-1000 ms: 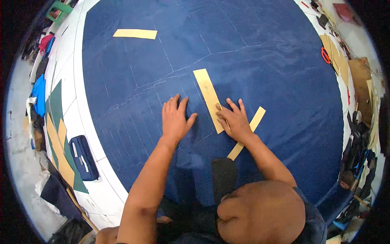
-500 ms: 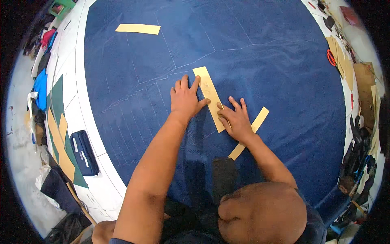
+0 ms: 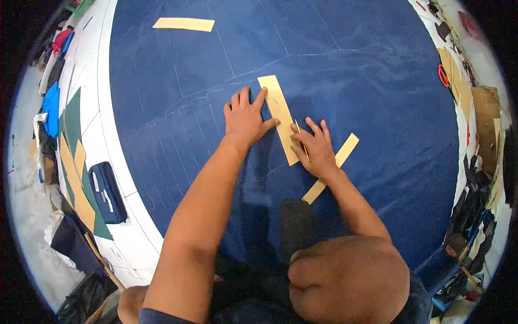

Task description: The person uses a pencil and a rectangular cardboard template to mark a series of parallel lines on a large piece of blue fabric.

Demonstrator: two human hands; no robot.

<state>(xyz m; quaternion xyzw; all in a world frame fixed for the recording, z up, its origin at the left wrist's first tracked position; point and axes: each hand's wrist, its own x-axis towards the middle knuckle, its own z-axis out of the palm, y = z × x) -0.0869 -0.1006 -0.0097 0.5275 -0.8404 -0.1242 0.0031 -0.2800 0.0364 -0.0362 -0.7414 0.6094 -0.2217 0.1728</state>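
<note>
A tan card strip [image 3: 276, 100] lies slantwise on a wide dark blue cloth [image 3: 377, 108]. My left hand [image 3: 247, 120] is spread beside its left edge, with the thumb and index fingertips pressing on the card. At the strip's lower right edge, my right hand [image 3: 317, 148] is closed on a thin pencil-like stick [image 3: 307, 153]; its other fingers are raised. A second, narrower card strip [image 3: 347, 149] passes partly beneath my right hand and wrist. Farther off, a third card strip [image 3: 183, 24] lies flat. Thin pale lines run across the cloth.
My bent knee [image 3: 350, 281] rises at the lower right, and a dark foot [image 3: 296, 221] rests on the cloth. A dark blue case [image 3: 108, 193] and card pieces [image 3: 75, 181] lie at the left. Red-handled scissors [image 3: 443, 76] sit at the right edge by brown card [image 3: 485, 124].
The whole view has shifted, so the cloth and strips sit higher in it. My left hand stays on the strip. The stick in my right hand has tilted slightly at the card's edge.
</note>
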